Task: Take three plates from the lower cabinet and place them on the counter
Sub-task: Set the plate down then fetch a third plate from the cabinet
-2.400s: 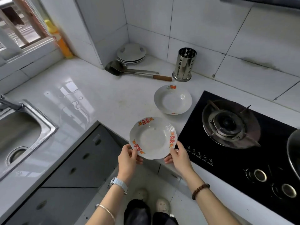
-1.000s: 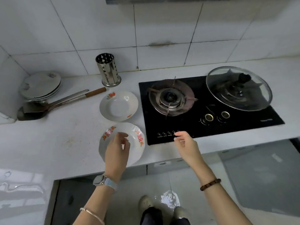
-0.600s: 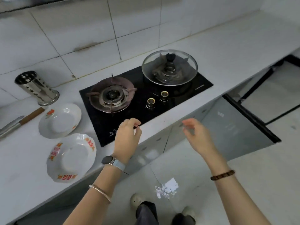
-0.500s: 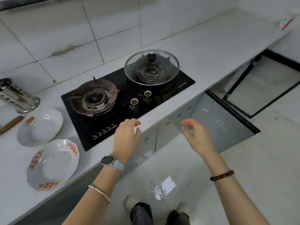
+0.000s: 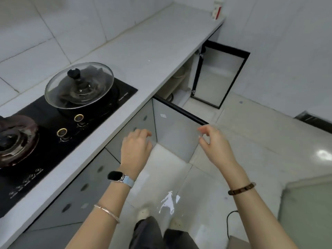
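No plate shows in the head view now. My left hand (image 5: 136,146) hangs in front of the lower cabinet fronts, fingers loosely curled, holding nothing. My right hand (image 5: 214,145) is raised beside it, fingers relaxed and empty, close to the outer edge of an open grey cabinet door (image 5: 176,130). A second lower cabinet door (image 5: 218,74) stands open farther along, and pale rounded things inside that cabinet (image 5: 177,76) are mostly hidden under the white counter (image 5: 152,51).
A black gas hob (image 5: 53,126) is set in the counter at the left, with a glass-lidded pan (image 5: 79,83) on its right burner. A small carton (image 5: 216,10) stands at the counter's far end. The tiled floor has a black cable (image 5: 230,221) near my feet.
My view has swung right along the counter, so both plates set down there have left the frame. Both empty hands have moved from the plates toward the open cabinet door.
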`<state>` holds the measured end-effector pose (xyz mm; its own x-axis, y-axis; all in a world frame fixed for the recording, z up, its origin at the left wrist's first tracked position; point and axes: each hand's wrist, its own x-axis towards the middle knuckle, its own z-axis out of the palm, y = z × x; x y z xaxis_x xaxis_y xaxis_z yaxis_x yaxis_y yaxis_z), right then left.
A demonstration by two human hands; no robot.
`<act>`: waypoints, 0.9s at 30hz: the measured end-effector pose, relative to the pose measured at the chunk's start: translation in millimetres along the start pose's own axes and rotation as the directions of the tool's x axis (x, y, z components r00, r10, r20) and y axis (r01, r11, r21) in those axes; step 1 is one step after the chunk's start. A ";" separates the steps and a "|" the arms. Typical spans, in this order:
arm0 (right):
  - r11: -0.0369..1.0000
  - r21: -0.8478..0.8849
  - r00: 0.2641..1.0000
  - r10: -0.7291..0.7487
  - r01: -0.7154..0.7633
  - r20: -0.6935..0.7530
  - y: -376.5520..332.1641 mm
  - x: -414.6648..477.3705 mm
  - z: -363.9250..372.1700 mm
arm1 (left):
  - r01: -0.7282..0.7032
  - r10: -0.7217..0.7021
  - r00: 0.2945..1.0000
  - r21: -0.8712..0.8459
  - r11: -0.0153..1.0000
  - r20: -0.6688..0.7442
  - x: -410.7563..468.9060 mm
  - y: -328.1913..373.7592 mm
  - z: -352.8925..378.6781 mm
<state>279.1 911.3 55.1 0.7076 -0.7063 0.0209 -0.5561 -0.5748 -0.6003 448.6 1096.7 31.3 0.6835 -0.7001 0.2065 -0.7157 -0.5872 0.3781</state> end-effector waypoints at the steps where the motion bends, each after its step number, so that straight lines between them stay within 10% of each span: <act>1: 1.000 -0.005 1.000 0.015 -0.015 -0.019 9.6 1.0 -6.6 | -0.021 0.021 1.000 0.007 1.000 0.007 6.7 9.8 5.0; 27: 0.964 -0.028 0.950 0.254 -0.263 -0.181 124.9 153.4 -92.9 | -0.367 0.399 0.906 -0.209 0.907 0.141 247.2 147.8 128.5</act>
<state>277.7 692.7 57.5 0.4522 -0.8919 0.0120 -0.7349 -0.3802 -0.5616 493.3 784.7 22.2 0.3131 -0.9261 0.2106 -0.8698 -0.1906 0.4552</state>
